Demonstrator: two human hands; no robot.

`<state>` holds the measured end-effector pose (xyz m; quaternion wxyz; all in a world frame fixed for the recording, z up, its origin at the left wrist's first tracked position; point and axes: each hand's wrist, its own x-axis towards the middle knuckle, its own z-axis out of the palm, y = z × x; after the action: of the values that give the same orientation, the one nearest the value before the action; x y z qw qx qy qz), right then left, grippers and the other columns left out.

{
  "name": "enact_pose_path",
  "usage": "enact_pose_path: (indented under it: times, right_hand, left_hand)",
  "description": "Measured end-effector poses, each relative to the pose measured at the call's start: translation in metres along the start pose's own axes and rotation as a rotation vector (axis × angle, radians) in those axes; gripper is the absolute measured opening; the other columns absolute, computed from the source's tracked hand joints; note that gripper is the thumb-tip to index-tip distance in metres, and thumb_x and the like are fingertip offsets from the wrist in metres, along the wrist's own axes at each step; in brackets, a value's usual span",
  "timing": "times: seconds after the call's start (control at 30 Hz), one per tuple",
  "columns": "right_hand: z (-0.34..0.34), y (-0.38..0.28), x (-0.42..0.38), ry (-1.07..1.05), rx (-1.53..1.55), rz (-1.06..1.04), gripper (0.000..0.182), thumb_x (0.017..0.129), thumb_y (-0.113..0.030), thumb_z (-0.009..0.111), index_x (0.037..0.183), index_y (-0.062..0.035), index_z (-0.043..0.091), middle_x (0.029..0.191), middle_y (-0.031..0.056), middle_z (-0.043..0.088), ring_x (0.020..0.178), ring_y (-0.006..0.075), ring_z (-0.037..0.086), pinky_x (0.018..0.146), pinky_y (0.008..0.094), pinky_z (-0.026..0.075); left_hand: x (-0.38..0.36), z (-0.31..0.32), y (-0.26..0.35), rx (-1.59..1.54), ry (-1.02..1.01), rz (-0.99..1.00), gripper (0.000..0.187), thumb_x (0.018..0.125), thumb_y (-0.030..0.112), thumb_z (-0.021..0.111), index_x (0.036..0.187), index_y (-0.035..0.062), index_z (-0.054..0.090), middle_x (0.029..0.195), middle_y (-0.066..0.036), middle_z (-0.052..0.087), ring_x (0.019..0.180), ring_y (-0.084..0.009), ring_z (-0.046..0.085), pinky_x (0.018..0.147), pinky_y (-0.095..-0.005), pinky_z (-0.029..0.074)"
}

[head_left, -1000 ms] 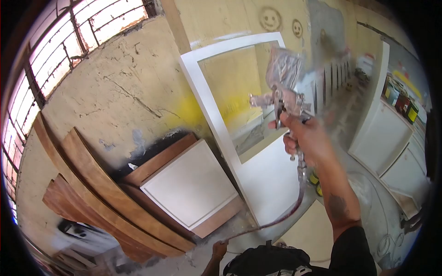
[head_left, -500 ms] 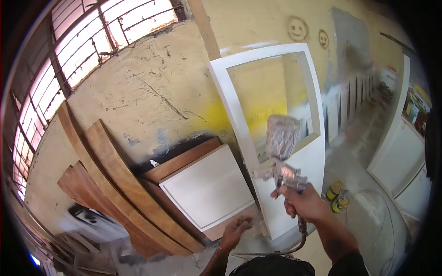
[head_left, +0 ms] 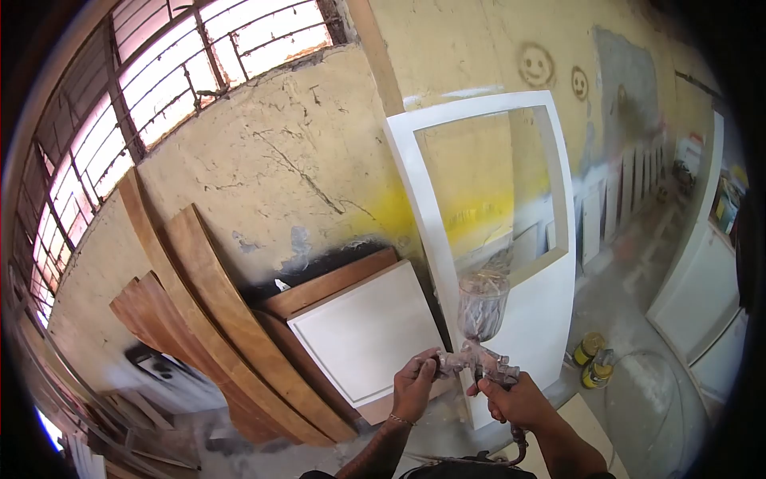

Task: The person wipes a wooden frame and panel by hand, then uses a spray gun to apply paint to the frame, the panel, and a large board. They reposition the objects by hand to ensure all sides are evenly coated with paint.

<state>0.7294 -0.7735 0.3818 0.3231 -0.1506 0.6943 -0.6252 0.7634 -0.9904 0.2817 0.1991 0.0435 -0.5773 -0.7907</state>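
My right hand (head_left: 520, 401) is wrapped round the handle of a paint-stained spray gun (head_left: 483, 361), its cloudy cup (head_left: 483, 307) standing on top. A hose (head_left: 517, 449) runs down from the handle. With its fingers closed, my left hand (head_left: 416, 386) pinches the nozzle end of the gun. Just beyond the gun stands a white door frame (head_left: 531, 323) with an open upper window, leaning against the wall. A white panel (head_left: 371, 331) leans to the left of it, behind my left hand.
Long curved brown boards (head_left: 231, 327) lean on the left wall under a barred window (head_left: 167, 80). Two yellow-labelled cans (head_left: 597, 374) sit on the floor at the right. Further right stands a white cabinet piece (head_left: 692, 263). A pale board (head_left: 586, 431) lies near my right forearm.
My left hand has risen from below and taken hold of the gun's nozzle end. My right hand has lowered the spray gun. The view has shifted slightly.
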Motion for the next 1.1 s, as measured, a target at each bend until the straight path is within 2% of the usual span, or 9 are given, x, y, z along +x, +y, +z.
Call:
enact_pose_path:
  times: [0.13,0.23,0.5,0.57,0.6,0.7,0.87,1.0,1.1]
  right_hand:
    - [-0.001,0.007,-0.004,-0.019,0.025,0.07,0.028,0.098,-0.028,0.058,0.095,-0.0034,0.07,0.056,-0.0031,0.049,0.048,0.0066,0.044,0.047,0.0258,0.037]
    - [0.0,0.016,-0.006,-0.025,-0.057,0.042,0.027,0.098,-0.03,0.06,0.096,-0.0055,0.07,0.057,-0.0038,0.049,0.05,0.0064,0.043,0.048,0.0257,0.037]
    - [0.008,0.049,-0.001,-0.019,-0.224,-0.012,0.039,0.091,-0.037,0.067,0.109,-0.0024,0.069,0.096,0.0171,0.071,0.087,0.0238,0.064,0.083,0.0367,0.05]
    - [0.01,0.053,0.001,-0.023,-0.251,-0.013,0.04,0.091,-0.038,0.067,0.11,-0.0018,0.069,0.094,0.0169,0.071,0.086,0.0233,0.065,0.082,0.0369,0.05]
    - [0.011,0.055,0.003,-0.031,-0.278,-0.005,0.041,0.091,-0.038,0.067,0.11,-0.0013,0.068,0.092,0.0168,0.071,0.085,0.0227,0.065,0.081,0.0372,0.051]
    - [0.016,0.064,0.006,-0.023,-0.298,-0.086,0.042,0.09,-0.036,0.069,0.11,0.0014,0.067,0.089,0.0159,0.071,0.083,0.0202,0.065,0.079,0.0357,0.051]
    - [0.023,0.055,-0.001,0.007,-0.249,-0.073,0.036,0.093,-0.031,0.065,0.109,0.0006,0.069,0.096,0.0144,0.072,0.086,0.0175,0.065,0.077,0.0331,0.052]
    - [0.023,0.053,-0.002,0.004,-0.219,-0.009,0.039,0.092,-0.03,0.064,0.116,0.0008,0.067,0.11,0.0154,0.071,0.1,0.0233,0.065,0.09,0.0359,0.05]
    - [0.022,0.054,-0.004,-0.009,-0.214,-0.041,0.037,0.092,-0.029,0.065,0.112,0.0016,0.068,0.106,0.0155,0.072,0.098,0.0215,0.065,0.088,0.0342,0.05]
  left_hand:
    - [-0.003,0.004,0.01,0.193,-0.019,-0.107,0.031,0.103,0.021,0.052,0.115,-0.0052,0.063,0.089,-0.005,0.064,0.076,-0.0121,0.058,0.067,-0.0255,0.045]
    - [-0.004,0.002,0.008,0.055,-0.032,-0.215,0.031,0.101,0.027,0.056,0.107,0.0001,0.069,0.078,0.003,0.059,0.067,-0.0051,0.048,0.061,-0.0204,0.039]
    - [-0.006,-0.006,0.011,-0.152,0.067,-0.568,0.027,0.098,0.027,0.058,0.102,0.002,0.067,0.07,0.003,0.055,0.056,-0.0078,0.043,0.055,-0.0253,0.035]
    - [-0.007,-0.017,0.012,-0.185,0.004,-0.753,0.026,0.099,0.026,0.055,0.107,0.0037,0.065,0.068,0.004,0.05,0.055,-0.008,0.042,0.054,-0.0246,0.035]
    - [-0.003,-0.045,-0.006,-0.389,-0.325,-0.778,0.028,0.099,0.026,0.053,0.114,0.0039,0.061,0.069,0.004,0.047,0.057,-0.0081,0.042,0.055,-0.0231,0.036]
    - [-0.01,-0.037,-0.007,-0.347,-0.119,-0.792,0.025,0.101,0.024,0.046,0.106,0.0046,0.061,0.073,0.004,0.053,0.052,-0.0076,0.041,0.047,-0.0208,0.032]
    - [-0.015,-0.04,0.0,-0.184,-0.116,-0.701,0.04,0.103,0.024,0.05,0.132,-0.0016,0.053,0.101,-0.004,0.061,0.088,-0.0115,0.055,0.073,-0.025,0.046]
    - [-0.014,-0.047,-0.008,-0.141,-0.11,-0.699,0.036,0.101,0.022,0.055,0.127,-0.0023,0.057,0.093,-0.001,0.06,0.08,-0.0104,0.054,0.069,-0.0235,0.044]
    - [-0.011,-0.055,0.001,-0.086,-0.266,-0.702,0.034,0.099,0.021,0.059,0.124,-0.0023,0.06,0.087,0.001,0.06,0.074,-0.0084,0.052,0.066,-0.0222,0.043]
